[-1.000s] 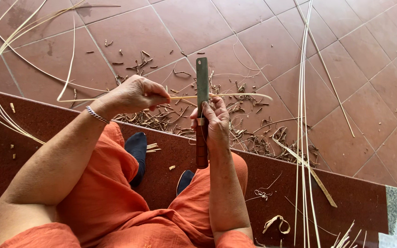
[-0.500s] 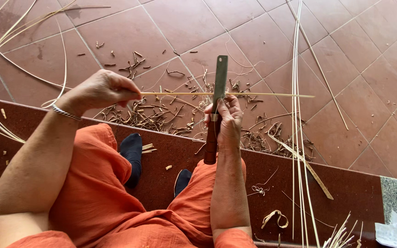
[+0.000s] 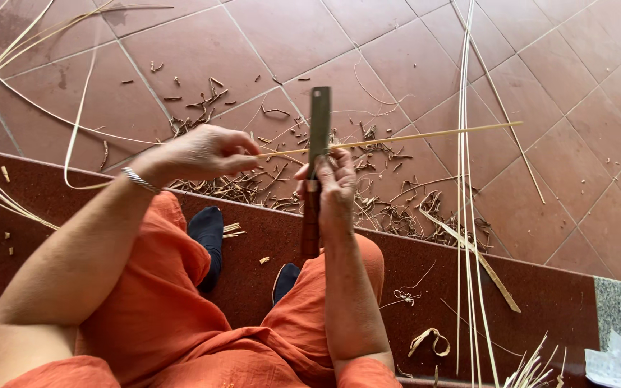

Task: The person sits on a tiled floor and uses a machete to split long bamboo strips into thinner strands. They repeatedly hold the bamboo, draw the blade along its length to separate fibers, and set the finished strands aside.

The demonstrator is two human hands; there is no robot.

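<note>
Meanwhile hands (image 3: 206,152) (both gripping) scrape cane strip (image 3: 411,136).

tiled home step, cane strips (image 3: 466,179) and shavings (image 3: 267,183) about

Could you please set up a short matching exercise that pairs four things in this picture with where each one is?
Things:
1. knife
2. thin cane strip
3. bracelet
4. shavings

Places:
A. around the left wrist
B. scattered on the tiled floor
C. upright in the right hand
D. pinched in the left hand, lying across the blade

Pairs: 1-C, 2-D, 3-A, 4-B
</note>
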